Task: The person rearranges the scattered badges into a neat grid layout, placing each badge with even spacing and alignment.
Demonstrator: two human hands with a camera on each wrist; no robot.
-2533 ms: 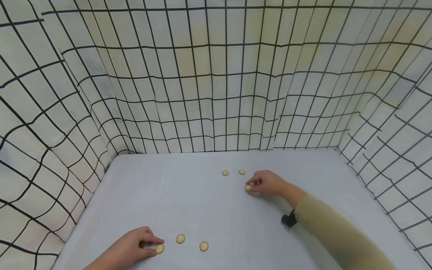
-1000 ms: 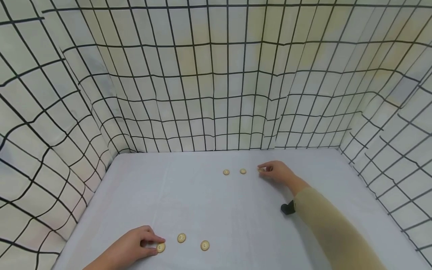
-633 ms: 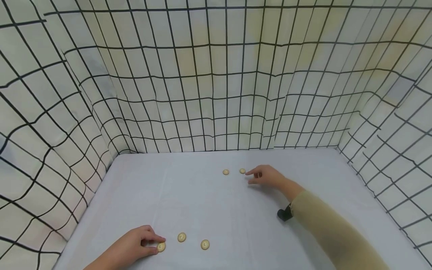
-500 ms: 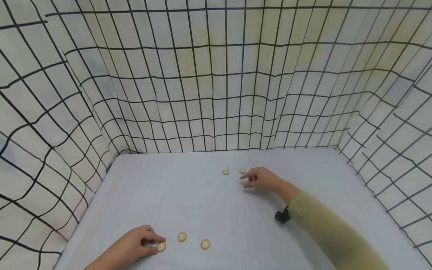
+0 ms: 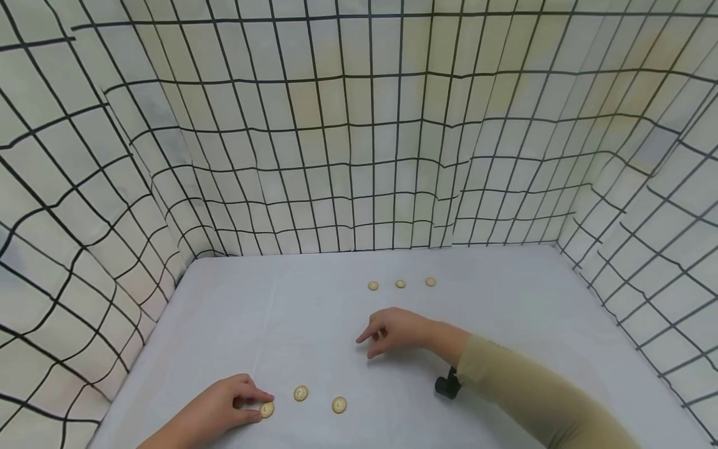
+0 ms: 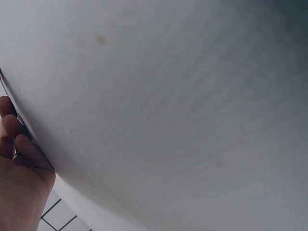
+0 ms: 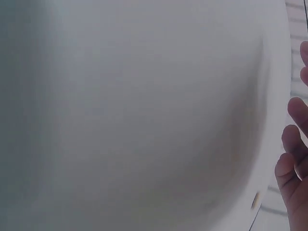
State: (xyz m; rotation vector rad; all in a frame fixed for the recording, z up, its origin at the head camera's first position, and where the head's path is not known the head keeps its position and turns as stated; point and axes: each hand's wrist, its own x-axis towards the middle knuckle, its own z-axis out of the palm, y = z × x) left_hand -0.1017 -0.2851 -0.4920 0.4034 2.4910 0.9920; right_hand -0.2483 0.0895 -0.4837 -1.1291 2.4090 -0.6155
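At the front left, my left hand (image 5: 219, 405) pinches a small round cream disc (image 5: 266, 410), button-like with dark marks, between finger and thumb on the white table. To its right lie two similar discs, a nearer-left one (image 5: 300, 393) and another (image 5: 339, 405). My right hand (image 5: 395, 332) hovers over the middle of the table, holding nothing, its index finger and thumb apart. Behind it three more discs form a row: left (image 5: 373, 285), middle (image 5: 401, 284) and right (image 5: 430, 282). The left wrist view shows my left hand (image 6: 24, 168) at its edge, the pinched disc hidden.
A white cloth covers the table (image 5: 505, 280). White walls with a black grid net (image 5: 353, 156) stand along the back and both sides. A black wrist camera (image 5: 447, 383) hangs under the right sleeve (image 5: 521, 380).
My right hand carried a disc to the right end of the far row and let it go, then moved left and nearer toward the front discs. My left hand stays on its disc.
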